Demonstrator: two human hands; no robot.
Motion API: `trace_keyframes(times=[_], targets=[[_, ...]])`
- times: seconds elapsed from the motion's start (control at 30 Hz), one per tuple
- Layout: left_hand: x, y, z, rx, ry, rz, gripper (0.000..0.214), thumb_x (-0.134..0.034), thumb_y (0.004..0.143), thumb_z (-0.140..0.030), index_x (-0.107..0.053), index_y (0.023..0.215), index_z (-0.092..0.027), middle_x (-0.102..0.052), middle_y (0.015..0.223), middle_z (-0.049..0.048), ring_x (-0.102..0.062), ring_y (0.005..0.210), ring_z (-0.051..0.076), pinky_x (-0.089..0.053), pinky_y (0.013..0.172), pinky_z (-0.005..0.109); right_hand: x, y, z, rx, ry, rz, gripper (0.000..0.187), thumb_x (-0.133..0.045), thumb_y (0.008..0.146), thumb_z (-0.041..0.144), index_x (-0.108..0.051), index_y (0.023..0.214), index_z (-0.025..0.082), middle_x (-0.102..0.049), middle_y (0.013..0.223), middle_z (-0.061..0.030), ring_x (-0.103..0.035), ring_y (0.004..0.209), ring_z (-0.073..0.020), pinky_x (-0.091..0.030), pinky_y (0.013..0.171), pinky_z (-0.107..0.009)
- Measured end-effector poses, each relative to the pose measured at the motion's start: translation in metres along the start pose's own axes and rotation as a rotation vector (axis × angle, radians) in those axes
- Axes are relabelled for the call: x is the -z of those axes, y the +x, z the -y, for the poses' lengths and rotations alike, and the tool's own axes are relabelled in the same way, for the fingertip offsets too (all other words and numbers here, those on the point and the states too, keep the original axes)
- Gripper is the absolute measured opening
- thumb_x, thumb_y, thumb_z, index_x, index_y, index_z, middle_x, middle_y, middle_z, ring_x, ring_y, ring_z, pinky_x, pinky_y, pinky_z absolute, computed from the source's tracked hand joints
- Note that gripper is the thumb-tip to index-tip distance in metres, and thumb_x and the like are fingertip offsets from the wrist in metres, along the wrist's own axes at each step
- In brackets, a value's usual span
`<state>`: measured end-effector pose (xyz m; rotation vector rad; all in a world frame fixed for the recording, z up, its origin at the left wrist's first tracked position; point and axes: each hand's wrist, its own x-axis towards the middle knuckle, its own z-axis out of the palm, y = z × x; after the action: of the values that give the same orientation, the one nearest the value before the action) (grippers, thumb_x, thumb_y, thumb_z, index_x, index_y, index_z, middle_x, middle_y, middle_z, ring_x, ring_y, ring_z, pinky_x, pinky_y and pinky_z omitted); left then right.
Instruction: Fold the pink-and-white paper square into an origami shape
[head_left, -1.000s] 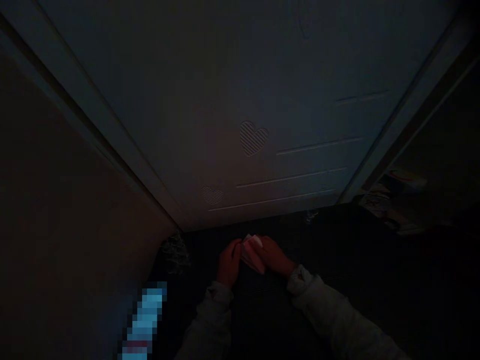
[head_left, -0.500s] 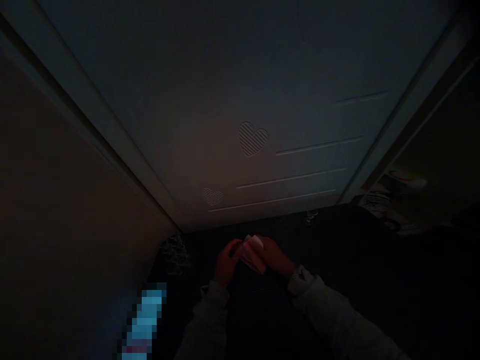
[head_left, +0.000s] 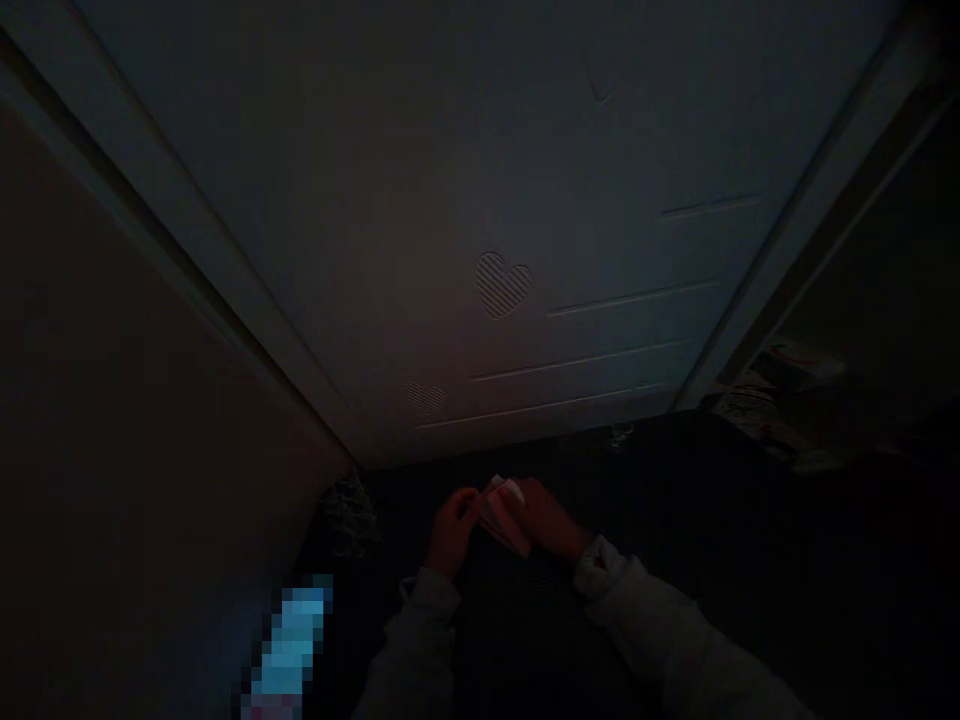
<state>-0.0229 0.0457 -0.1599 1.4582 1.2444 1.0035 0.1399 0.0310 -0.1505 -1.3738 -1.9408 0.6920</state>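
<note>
The scene is very dark. My right hand (head_left: 546, 520) is closed around a small pinkish-white folded object (head_left: 504, 512), possibly paper or cards. My left hand (head_left: 452, 530) is at the object's left edge, fingers curled toward it and touching it. Both hands sit low over a dark surface (head_left: 675, 500), and pale sleeves cover both wrists.
A pale panel (head_left: 502, 284) with embossed hearts and lines rises behind the hands. A plain wall (head_left: 112, 450) stands at the left. A crinkled clear wrapper (head_left: 346, 510) lies in the left corner. Printed papers (head_left: 757, 405) lie at the right. A blurred blue patch (head_left: 289, 640) glows at lower left.
My left hand has drawn slightly back and left along the object's edge. The right hand keeps its hold; the view has shifted a little.
</note>
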Motion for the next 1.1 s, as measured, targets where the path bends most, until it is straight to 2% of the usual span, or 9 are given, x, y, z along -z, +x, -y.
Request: trace_keyframes(times=[0.13, 0.3, 0.37, 0.53, 0.67, 0.9, 1.0, 1.1], targets=[[-0.0003, 0.0003, 0.0007, -0.001, -0.018, 0.013, 0.029, -0.052, 0.069, -0.038, -0.057, 0.085, -0.015, -0.061, 0.082, 0.004, -0.055, 0.08, 0.018, -0.041, 0.073, 0.028, -0.0014, 0.0011, -0.0037, -0.04, 0.077, -0.008, 0.044, -0.019, 0.088, 0.039, -0.056, 0.078, 0.016, -0.06, 0.071, -0.0035, -0.052, 0.062, -0.012, -0.035, 0.057, -0.022], [0.0012, 0.0, 0.0004, -0.011, -0.024, 0.007, 0.028, -0.054, 0.068, -0.037, -0.057, 0.086, -0.015, -0.061, 0.084, 0.0046, -0.055, 0.082, 0.018, -0.041, 0.076, 0.029, 0.0003, -0.0001, -0.0005, -0.034, -0.091, -0.007, 0.034, -0.044, 0.076, 0.047, -0.055, 0.082, 0.016, -0.058, 0.077, -0.0043, -0.051, 0.072, -0.0158, -0.035, 0.062, -0.024], [0.0013, -0.0002, 0.0007, -0.01, -0.026, 0.007, 0.028, -0.053, 0.069, -0.037, -0.057, 0.086, -0.015, -0.061, 0.083, 0.0043, -0.055, 0.08, 0.017, -0.042, 0.075, 0.029, 0.0007, -0.0003, 0.0008, -0.024, -0.12, 0.01, 0.035, -0.047, 0.073, 0.048, -0.055, 0.085, 0.017, -0.058, 0.079, -0.004, -0.051, 0.074, -0.0164, -0.035, 0.063, -0.024], [0.0, 0.0005, 0.0027, 0.006, -0.022, -0.014, 0.029, -0.053, 0.068, -0.039, -0.057, 0.085, -0.016, -0.061, 0.082, 0.0039, -0.056, 0.08, 0.018, -0.042, 0.073, 0.029, -0.0012, 0.0008, -0.0026, -0.004, -0.095, 0.002, 0.033, -0.037, 0.081, 0.045, -0.055, 0.082, 0.017, -0.058, 0.076, -0.0035, -0.051, 0.071, -0.0154, -0.035, 0.063, -0.024], [-0.0008, 0.0011, 0.0035, 0.003, -0.02, 0.003, 0.029, -0.053, 0.068, -0.039, -0.057, 0.085, -0.015, -0.062, 0.08, 0.0038, -0.056, 0.078, 0.018, -0.043, 0.071, 0.028, -0.0031, 0.002, -0.0065, -0.056, 0.068, -0.011, 0.041, -0.023, 0.086, 0.041, -0.054, 0.076, 0.017, -0.059, 0.072, -0.0029, -0.052, 0.066, -0.0131, -0.036, 0.061, -0.023], [-0.0007, 0.0001, 0.0019, 0.005, -0.029, -0.003, 0.03, -0.052, 0.069, -0.04, -0.057, 0.085, -0.016, -0.062, 0.081, 0.0039, -0.056, 0.078, 0.017, -0.043, 0.071, 0.028, -0.0027, 0.0016, -0.0084, -0.132, 0.3, -0.057, 0.041, -0.023, 0.085, 0.045, -0.053, 0.081, 0.017, -0.06, 0.076, -0.0033, -0.054, 0.069, -0.0135, -0.039, 0.06, -0.023], [-0.0011, 0.0, 0.0011, 0.011, -0.031, -0.019, 0.029, -0.052, 0.068, -0.04, -0.057, 0.084, -0.016, -0.062, 0.081, 0.0039, -0.056, 0.078, 0.018, -0.043, 0.071, 0.028, -0.0031, 0.0016, -0.0089, -0.123, 0.265, -0.059, 0.04, -0.022, 0.086, 0.042, -0.053, 0.082, 0.017, -0.06, 0.077, -0.0033, -0.054, 0.07, -0.0131, -0.039, 0.061, -0.023], [-0.0015, -0.0006, -0.0017, 0.014, -0.029, -0.013, 0.029, -0.053, 0.067, -0.04, -0.057, 0.083, -0.016, -0.062, 0.079, 0.0033, -0.057, 0.076, 0.017, -0.043, 0.07, 0.028, -0.0028, 0.0013, -0.0066, -0.079, 0.076, -0.029, 0.036, -0.029, 0.084, 0.043, -0.054, 0.079, 0.017, -0.059, 0.074, -0.0036, -0.053, 0.068, -0.0138, -0.038, 0.062, -0.024]])
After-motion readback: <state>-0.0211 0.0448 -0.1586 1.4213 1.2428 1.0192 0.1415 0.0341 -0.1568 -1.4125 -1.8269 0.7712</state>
